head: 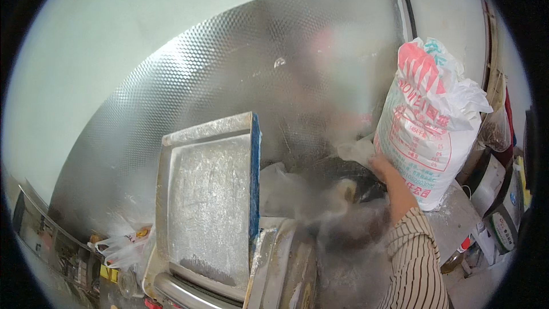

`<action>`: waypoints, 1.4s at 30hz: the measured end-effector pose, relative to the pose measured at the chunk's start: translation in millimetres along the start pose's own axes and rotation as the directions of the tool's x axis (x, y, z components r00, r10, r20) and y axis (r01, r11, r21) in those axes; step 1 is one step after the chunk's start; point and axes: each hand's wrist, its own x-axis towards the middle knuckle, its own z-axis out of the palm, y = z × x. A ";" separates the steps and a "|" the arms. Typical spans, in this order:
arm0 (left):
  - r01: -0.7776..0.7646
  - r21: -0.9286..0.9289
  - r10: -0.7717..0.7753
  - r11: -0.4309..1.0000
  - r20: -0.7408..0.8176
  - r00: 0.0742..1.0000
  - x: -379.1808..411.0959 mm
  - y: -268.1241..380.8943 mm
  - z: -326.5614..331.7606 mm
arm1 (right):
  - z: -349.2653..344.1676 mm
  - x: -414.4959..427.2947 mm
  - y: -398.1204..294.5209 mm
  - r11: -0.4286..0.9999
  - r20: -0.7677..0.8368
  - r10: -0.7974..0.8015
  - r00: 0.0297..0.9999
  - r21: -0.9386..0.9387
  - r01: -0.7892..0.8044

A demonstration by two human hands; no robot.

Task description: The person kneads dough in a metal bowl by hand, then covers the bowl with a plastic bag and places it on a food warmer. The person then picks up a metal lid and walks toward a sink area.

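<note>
My right hand [379, 167], below a striped sleeve, reaches past the left side of a large white flour sack [429, 124]. Its fingers are at a pale, soft-edged object [356, 150], perhaps cloth or plastic, against the steel wall panel. Haze blurs the fingers, so a grip on it cannot be made out. The sack bears red and green print, and its crumpled top is gathered. My left hand is out of view. Before me stands a dough-rolling machine with a flour-dusted metal tray [210, 210], blue along one side, and a steel roller [193, 294] beneath it.
A dimpled steel panel [184, 77] covers the wall. Clear plastic [279, 184] lies behind the machine. To the left are a plastic carrier bag [128, 244] and a glass-fronted case [51, 244]. On the right, a bottle with a red cap [456, 257] stands below the sack's ledge [456, 216].
</note>
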 end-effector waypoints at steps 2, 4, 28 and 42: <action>-0.115 -0.060 0.109 0.992 -0.096 0.989 16.2 -8.2 15.1 | -45.1 16.3 -39.5 0.943 0.184 -0.054 0.981 0.334 -0.010; -0.091 -0.045 0.090 0.995 -0.013 0.996 21.5 -8.4 17.0 | -63.9 15.4 -72.3 0.820 0.170 -0.307 0.936 0.547 0.169; -0.193 -0.692 -0.345 0.695 -0.557 0.756 35.7 20.7 -157.9 | -127.1 -249.8 -166.4 0.423 -0.002 -0.501 0.866 0.872 0.246; -0.777 -0.597 0.387 0.201 -0.680 0.623 63.6 119.8 -287.7 | -122.7 -592.7 -137.6 0.577 0.119 -0.587 0.801 0.755 0.310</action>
